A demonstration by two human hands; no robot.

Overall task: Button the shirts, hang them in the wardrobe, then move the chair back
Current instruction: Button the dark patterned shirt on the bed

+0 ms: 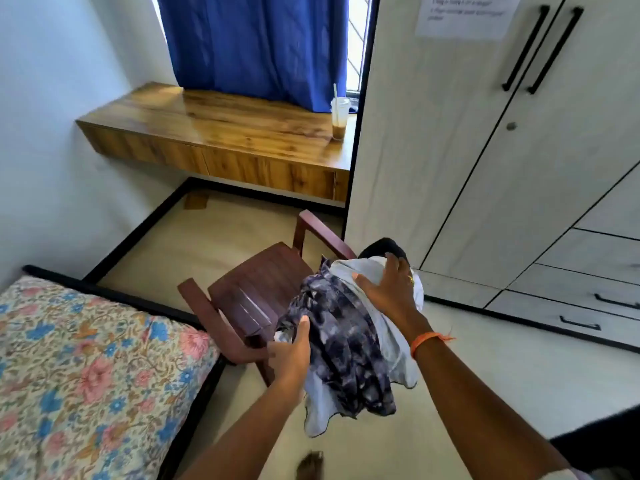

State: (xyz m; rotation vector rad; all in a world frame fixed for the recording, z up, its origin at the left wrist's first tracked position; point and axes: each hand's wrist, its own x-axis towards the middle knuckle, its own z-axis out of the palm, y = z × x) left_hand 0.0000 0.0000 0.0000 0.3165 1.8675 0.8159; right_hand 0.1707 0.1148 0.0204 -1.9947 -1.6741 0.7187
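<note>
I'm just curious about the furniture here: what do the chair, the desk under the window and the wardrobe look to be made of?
The chair looks like moulded plastic, dark maroon with a dull sheen and slatted seat, though painted wood is possible. The desk appears wood or wood-grain laminate, glossy enough to reflect the window light. The wardrobe seems pale matte laminate board with black bar handles.

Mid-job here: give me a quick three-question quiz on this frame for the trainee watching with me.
1. True or false: the wardrobe doors are open.
2. What stands on the wooden desk: A) an iced drink cup with a straw, B) a lamp, C) a book?
3. Which hand grips the lower edge of the bundle of shirts over the chair?

Key
1. False; both doors are closed.
2. A, the cup.
3. The left hand; the right hand rests spread on top.
</note>
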